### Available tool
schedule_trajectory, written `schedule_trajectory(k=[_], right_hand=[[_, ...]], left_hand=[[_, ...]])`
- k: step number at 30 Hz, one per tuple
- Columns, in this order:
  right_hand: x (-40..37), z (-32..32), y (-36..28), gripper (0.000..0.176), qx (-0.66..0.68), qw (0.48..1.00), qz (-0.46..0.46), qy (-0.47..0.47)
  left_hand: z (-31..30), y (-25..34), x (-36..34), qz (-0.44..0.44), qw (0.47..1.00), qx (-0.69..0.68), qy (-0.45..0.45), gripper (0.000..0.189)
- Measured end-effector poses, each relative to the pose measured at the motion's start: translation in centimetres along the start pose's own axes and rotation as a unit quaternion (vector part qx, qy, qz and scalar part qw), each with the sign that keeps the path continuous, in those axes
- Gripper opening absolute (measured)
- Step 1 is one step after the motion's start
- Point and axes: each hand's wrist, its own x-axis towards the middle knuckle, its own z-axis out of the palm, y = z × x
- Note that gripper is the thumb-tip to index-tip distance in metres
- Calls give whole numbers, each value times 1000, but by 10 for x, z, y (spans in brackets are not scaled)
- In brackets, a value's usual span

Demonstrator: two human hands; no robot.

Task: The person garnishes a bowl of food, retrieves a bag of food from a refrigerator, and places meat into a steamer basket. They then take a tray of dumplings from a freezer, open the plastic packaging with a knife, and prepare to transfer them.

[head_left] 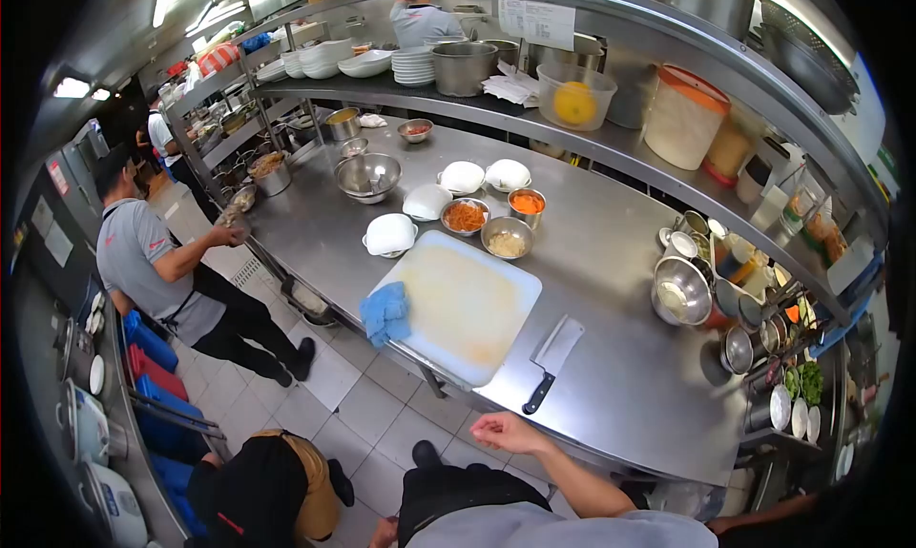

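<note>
- The right hand (510, 432) hangs just off the near edge of the steel counter (611, 386). Its fingers are loosely spread and it holds nothing.
- The left hand (382, 533) shows only as a sliver at the bottom edge, so I cannot tell whether it is open or closed.
- Nearest the right hand is a cleaver (551, 362), flat on the counter. Its black handle points at the near edge and its blade lies just beside the right corner of the cutting board (463, 305).
- The board lies bare, set at an angle, with one corner at the near edge. A blue cloth (385, 311) is bunched on its left edge.
- Bare steel runs right of the cleaver as far as a cluster of steel containers (682, 290) against the shelf posts.
- Behind the board stand white bowls (389, 233) and small steel bowls (465, 216) with orange and pale fillings. Farther back is a large mixing bowl (367, 176).
- A shelf (611, 147) over the far side carries stacked plates (413, 66), a pot (465, 66) and a plastic tub (575, 97).
- The tiled floor (363, 405) forms a narrow aisle. A person in a grey shirt (153, 262) stands at the counter's left end. Another person in black (262, 491) is low down, close to the left.
</note>
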Motion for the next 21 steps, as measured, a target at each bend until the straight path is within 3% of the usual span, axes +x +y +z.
schedule_trajectory(k=[2,3,6,9,11,17,21], right_hand=[[4,1,3,21,29,999,11,25],[-28,-16,11,21,21,999,29,37],[-24,-13,9,18,27,997,9,69],[-15,-12,8,18,14,996,3,84],[-5,-3,2,21,9,996,22,85],[60,53,-21,23,-18,999,14,23],[140,96,12,24,-46,998,37,-5]], left_hand=[[-28,-19,10,-57,997,55,-16,43],[16,-26,0,-57,997,46,-38,43],[-8,-28,8,-5,992,109,-61,44],[-15,-29,21,29,994,75,-71,40],[-26,-30,34,70,953,293,-21,35],[-73,-23,64,-57,992,114,-15,33],[-98,-8,75,-90,994,63,-12,31]])
